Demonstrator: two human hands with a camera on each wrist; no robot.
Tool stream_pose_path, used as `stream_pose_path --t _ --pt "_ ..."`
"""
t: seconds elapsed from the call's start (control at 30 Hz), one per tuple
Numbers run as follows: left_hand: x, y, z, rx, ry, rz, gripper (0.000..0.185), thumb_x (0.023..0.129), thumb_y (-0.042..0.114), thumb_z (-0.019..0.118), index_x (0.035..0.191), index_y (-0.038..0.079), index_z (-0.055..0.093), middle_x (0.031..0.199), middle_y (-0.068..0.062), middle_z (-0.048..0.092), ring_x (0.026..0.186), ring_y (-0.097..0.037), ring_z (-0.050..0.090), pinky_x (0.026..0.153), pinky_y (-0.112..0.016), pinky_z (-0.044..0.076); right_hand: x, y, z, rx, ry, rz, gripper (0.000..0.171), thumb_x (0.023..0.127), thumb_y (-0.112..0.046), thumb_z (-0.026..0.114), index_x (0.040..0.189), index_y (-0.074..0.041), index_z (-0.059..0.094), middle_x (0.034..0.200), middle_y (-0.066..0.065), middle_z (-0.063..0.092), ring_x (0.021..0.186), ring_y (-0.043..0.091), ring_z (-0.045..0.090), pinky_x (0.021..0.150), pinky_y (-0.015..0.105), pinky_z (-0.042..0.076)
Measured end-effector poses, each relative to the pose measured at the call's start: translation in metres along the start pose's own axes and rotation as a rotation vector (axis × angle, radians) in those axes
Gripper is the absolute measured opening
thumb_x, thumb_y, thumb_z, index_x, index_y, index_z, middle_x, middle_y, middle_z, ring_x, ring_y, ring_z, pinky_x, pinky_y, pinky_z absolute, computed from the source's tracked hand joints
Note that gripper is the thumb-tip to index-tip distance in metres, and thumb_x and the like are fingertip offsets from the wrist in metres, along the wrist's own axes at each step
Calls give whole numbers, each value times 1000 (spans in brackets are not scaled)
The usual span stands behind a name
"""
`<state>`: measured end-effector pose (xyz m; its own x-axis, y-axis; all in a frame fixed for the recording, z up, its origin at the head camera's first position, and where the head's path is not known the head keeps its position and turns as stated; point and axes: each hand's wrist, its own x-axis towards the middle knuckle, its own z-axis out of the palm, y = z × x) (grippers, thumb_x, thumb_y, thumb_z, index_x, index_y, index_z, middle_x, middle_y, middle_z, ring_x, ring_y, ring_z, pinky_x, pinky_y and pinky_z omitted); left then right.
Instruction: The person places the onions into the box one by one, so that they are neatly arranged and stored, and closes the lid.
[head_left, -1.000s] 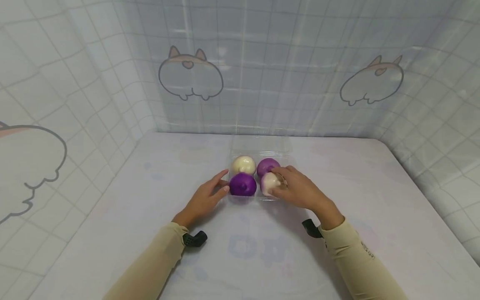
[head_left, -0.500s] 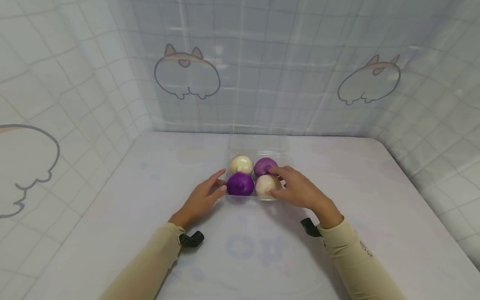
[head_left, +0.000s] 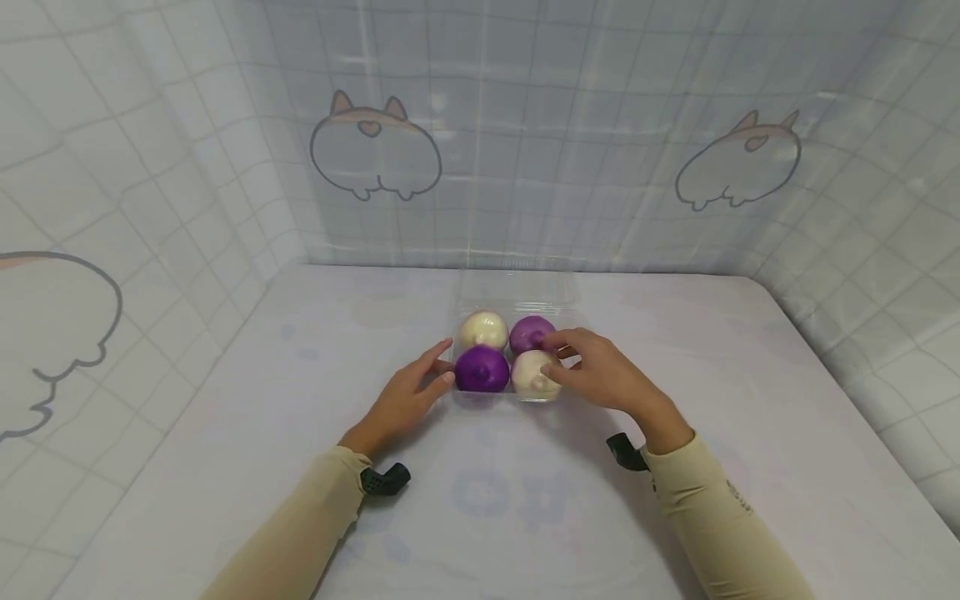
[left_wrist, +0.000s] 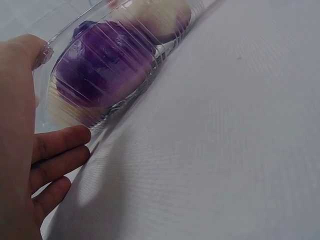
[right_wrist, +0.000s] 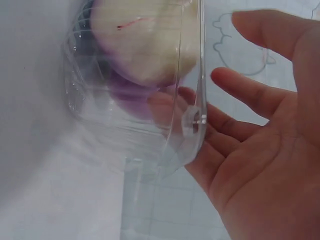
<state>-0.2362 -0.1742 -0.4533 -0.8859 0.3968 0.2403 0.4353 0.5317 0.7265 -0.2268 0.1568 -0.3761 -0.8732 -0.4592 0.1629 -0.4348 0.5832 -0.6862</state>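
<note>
A clear plastic clamshell box holds a dark purple onion at front left, a white onion at front right, a cream onion behind left and a lighter purple onion behind right. My left hand rests at the box's left side. In the left wrist view its thumb touches the rim, and its relaxed fingers lie low by the wall. My right hand hovers over the box's right side, fingers spread; in the right wrist view nothing is between thumb and forefinger, and other fingers reach over the rim.
The box's clear lid lies folded back toward the rear wall. A pale cloth covers the table. Tiled-pattern sheets with cartoon animal prints hang at the back and sides.
My right hand has let go of the white onion, which has settled in the front right of the box, and has lifted slightly to the right. My left hand stays at the box's side.
</note>
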Motion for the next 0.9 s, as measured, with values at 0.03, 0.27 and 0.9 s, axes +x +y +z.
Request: stream_pose_path --t 0.03,0.27,0.9 --pt "0 0 0 3 1 7 59 105 36 52 158 19 33 127 -5 66 130 -29 53 111 -55 33 0 1 -1 17 11 1 42 96 -22 70 131 0 61 130 13 61 114 28 62 91 44 54" --pt "-1 2 -1 -5 -3 7 59 105 35 52 158 20 32 127 -5 67 130 -28 53 112 -53 33 2 10 -5 54 82 43 36 99 -30 65 127 -7 65 124 5 66 112 21 63 90 42 54" --pt "-2 0 0 -16 9 0 60 104 38 53 158 22 33 126 -3 67 129 -26 53 112 -52 33 26 50 -42 232 231 201 34 104 -26 54 128 -2 60 123 22 64 109 39 63 84 41 57"
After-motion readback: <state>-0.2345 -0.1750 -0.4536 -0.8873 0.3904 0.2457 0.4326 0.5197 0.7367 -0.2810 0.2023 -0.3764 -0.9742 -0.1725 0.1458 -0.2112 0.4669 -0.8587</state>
